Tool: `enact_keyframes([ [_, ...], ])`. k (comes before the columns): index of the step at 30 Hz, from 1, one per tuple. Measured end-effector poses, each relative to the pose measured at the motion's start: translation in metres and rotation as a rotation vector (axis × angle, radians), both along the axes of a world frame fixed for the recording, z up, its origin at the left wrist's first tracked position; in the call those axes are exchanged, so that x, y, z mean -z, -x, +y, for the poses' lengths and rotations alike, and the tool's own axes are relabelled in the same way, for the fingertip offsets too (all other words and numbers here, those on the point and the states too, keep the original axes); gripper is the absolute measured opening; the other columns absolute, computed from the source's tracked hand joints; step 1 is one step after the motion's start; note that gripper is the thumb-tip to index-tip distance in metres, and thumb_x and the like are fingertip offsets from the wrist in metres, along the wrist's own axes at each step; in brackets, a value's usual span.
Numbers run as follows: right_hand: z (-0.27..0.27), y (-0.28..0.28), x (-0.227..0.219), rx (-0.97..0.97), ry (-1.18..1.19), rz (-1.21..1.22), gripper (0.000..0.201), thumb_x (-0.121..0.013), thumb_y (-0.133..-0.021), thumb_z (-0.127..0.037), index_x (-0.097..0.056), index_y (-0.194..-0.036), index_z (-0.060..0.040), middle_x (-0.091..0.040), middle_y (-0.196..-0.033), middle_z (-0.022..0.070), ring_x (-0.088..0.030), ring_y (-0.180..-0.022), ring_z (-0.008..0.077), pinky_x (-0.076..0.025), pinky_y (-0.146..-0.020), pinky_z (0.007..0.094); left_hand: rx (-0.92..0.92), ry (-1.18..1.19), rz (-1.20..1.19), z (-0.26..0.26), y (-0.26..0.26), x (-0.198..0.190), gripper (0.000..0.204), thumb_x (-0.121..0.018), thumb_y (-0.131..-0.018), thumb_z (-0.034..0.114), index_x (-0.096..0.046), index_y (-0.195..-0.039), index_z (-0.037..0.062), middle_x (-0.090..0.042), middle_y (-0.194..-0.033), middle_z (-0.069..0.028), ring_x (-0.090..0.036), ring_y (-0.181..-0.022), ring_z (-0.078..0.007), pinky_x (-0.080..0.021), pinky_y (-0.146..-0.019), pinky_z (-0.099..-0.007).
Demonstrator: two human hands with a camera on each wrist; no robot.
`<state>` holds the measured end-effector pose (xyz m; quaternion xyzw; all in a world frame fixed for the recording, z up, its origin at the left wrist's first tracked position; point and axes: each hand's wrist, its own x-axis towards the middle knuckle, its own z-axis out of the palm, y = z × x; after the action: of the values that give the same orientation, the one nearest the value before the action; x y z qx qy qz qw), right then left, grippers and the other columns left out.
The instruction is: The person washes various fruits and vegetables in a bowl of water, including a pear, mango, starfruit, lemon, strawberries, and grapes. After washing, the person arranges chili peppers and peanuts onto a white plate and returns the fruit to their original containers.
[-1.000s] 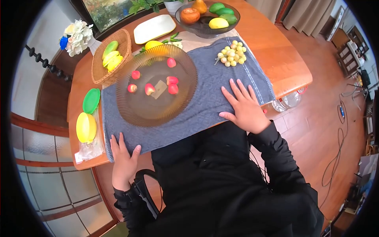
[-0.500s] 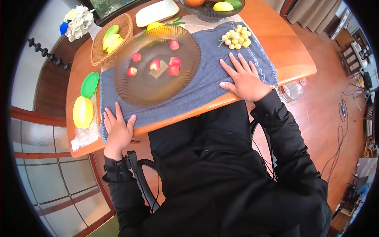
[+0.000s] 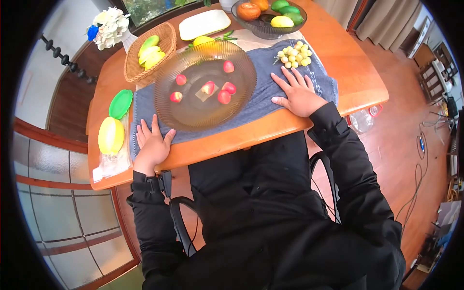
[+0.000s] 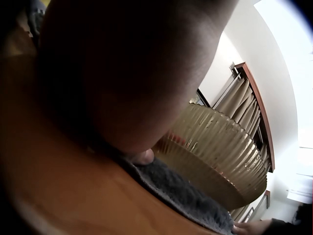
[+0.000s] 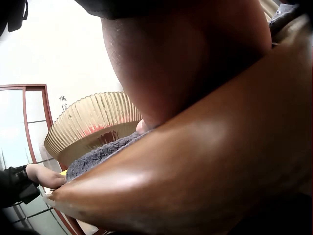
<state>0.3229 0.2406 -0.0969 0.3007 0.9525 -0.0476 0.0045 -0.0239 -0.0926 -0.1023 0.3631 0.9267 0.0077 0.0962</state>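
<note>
A blue-grey towel (image 3: 268, 92) lies across the table under both hands. My left hand (image 3: 153, 146) rests on its front left part, fingers spread and straight. Toward the right end, my right hand (image 3: 302, 95) lies with spread fingers on the towel, its fingertips just short of a bunch of pale green grapes (image 3: 295, 54). Between the hands and farther back stands a wide, ribbed, see-through brown bowl (image 3: 181, 116). Inside it are several small red fruits (image 3: 224, 96) with pale ends. Neither hand holds anything. In both wrist views, the hand's dark underside hides most of the fingers.
At the back left is a wicker basket (image 3: 133, 72) of yellow-green fruit beside white flowers (image 3: 110, 29). A white dish (image 3: 205, 24) and a dark footed fruit bowl (image 3: 263, 32) stand behind. A green dish (image 3: 121, 104) and yellow bowl (image 3: 111, 136) sit at the left edge.
The towel's front edge has moved back with both hands, baring a strip of table edge. One red fruit has shifted onto the square label in the bowl. The head view has shifted too.
</note>
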Motion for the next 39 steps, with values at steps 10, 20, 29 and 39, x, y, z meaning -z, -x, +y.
enact_keyframes([
  [10, 0.012, 0.008, -0.004, -0.015, 0.045, -0.03, 0.082, -0.048, -0.11, -0.071, -0.029, -0.177, -0.0295, -0.019, -0.186, 0.0144, -0.015, -0.17, 0.0434, -0.014, -0.134, 0.0666, 0.045, 0.05, -0.055, 0.004, 0.012, -0.01, 0.105, -0.056, -0.106, 0.072, -0.015, -0.178, 0.0087, -0.006, -0.178, -0.0424, -0.002, -0.167, -0.0598, -0.008, -0.136, -0.06],
  [20, 0.015, 0.003, -0.004, -0.053, 0.093, 0.088, 0.089, -0.064, -0.106, -0.063, -0.032, -0.175, -0.0173, -0.027, -0.181, 0.022, -0.02, -0.169, 0.0437, -0.017, -0.134, 0.0635, 0.045, -0.095, -0.055, 0.007, 0.006, -0.016, 0.106, -0.064, -0.102, 0.071, -0.022, -0.176, 0.0072, -0.014, -0.179, -0.0392, -0.007, -0.168, -0.056, -0.009, -0.136, -0.0576],
  [29, -0.051, -0.047, 0.021, -0.072, -0.141, 0.424, 0.075, -0.071, -0.105, -0.044, -0.05, -0.162, -0.0014, -0.045, -0.168, 0.0289, -0.043, -0.157, 0.0451, -0.034, -0.131, 0.0539, 0.015, -0.516, 0.091, -0.021, -0.047, 0.02, 0.083, -0.075, -0.104, 0.04, -0.038, -0.166, -0.0029, -0.027, -0.177, -0.0321, -0.021, -0.167, -0.047, -0.013, -0.136, -0.057],
  [39, -0.061, -0.042, 0.019, -0.017, -0.202, 0.429, 0.068, -0.068, -0.104, -0.042, -0.056, -0.159, -0.0039, -0.048, -0.169, 0.0257, -0.043, -0.16, 0.0396, -0.033, -0.132, 0.0523, 0.01, -0.615, 0.258, -0.015, -0.05, 0.026, 0.064, -0.068, -0.107, 0.033, -0.051, -0.157, -0.0031, -0.041, -0.172, -0.0269, -0.031, -0.165, -0.044, -0.02, -0.136, -0.0566],
])
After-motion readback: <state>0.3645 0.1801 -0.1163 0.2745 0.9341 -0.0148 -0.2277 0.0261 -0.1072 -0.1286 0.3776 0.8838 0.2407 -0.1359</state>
